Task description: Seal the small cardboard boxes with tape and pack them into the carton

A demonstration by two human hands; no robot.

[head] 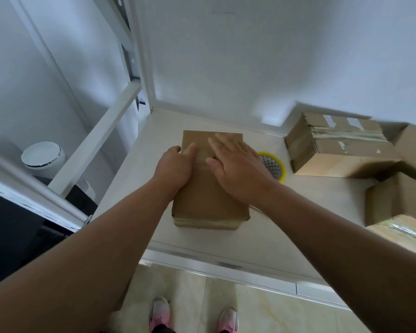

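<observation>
ITEM: small brown cardboard box (209, 203), just left of yellow-rimmed tape roll (276, 167) | left hand (175, 167) grips its far-side edge | right hand (235, 164) flat, pressing top | RISK: uneven pressure could crease tape, lifting seal.

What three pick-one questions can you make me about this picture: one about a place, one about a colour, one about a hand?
1. Where is the round yellow-rimmed object?
A) on the floor
B) on the white shelf, right of the small brown cardboard box
C) on top of the box

2. What colour are the person's shoes?
A) blue
B) pink
C) black

3. How is the right hand?
A) flat on the box, fingers straight
B) holding scissors
C) in a fist in the air

Answers: 1 B, it peeks out beside the box, behind the right hand; 2 B, both shoes on the floor are pink; 3 A, its palm lies on the box's top.
</observation>
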